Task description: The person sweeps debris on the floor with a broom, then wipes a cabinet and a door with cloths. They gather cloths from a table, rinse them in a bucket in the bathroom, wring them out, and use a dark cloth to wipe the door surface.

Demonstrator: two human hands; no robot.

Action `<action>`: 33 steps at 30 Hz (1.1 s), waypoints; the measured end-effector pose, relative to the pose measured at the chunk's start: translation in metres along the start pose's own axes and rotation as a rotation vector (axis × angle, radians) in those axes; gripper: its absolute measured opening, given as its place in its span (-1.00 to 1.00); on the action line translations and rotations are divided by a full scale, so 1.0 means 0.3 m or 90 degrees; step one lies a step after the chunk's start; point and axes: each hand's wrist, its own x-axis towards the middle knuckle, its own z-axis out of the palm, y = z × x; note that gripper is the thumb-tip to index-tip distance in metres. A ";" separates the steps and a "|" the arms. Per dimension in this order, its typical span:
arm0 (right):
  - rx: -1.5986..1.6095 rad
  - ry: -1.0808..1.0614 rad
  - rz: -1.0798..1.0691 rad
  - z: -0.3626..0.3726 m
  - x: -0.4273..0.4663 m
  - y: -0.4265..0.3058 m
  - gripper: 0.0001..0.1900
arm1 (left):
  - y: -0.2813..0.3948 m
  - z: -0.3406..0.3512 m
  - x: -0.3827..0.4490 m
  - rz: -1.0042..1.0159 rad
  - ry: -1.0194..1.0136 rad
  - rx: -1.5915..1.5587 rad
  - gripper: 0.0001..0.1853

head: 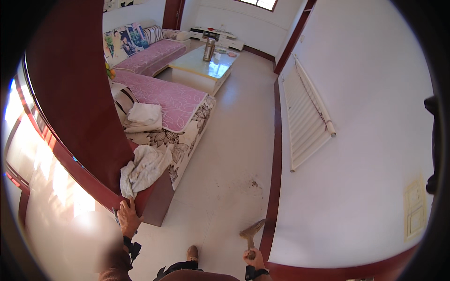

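Note:
My right hand (254,259) grips the handle of a short hand broom (250,232), whose bristle head is low beside the dark red baseboard (271,210). On the pale floor ahead of it lies a scatter of dark dirt (255,183). My left hand (128,217) grasps the near corner of a dark red wooden ledge (145,198), its thumb apart from the fingers. Just beyond those fingers, a crumpled whitish cloth (146,168) with stains is draped on the ledge. Both wrists wear black bands.
A red partition (74,87) rises at left. Behind the ledge stands a sofa (197,147) with pink covers and folded white cloths (144,114). Farther off, a coffee table (190,65) bears a thermos flask (209,49). A white radiator (306,116) projects from the right wall.

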 end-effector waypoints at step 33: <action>-0.646 -0.059 0.049 0.730 0.282 -0.507 -0.81 | 0.052 -0.047 0.039 -0.086 0.012 0.024 -0.06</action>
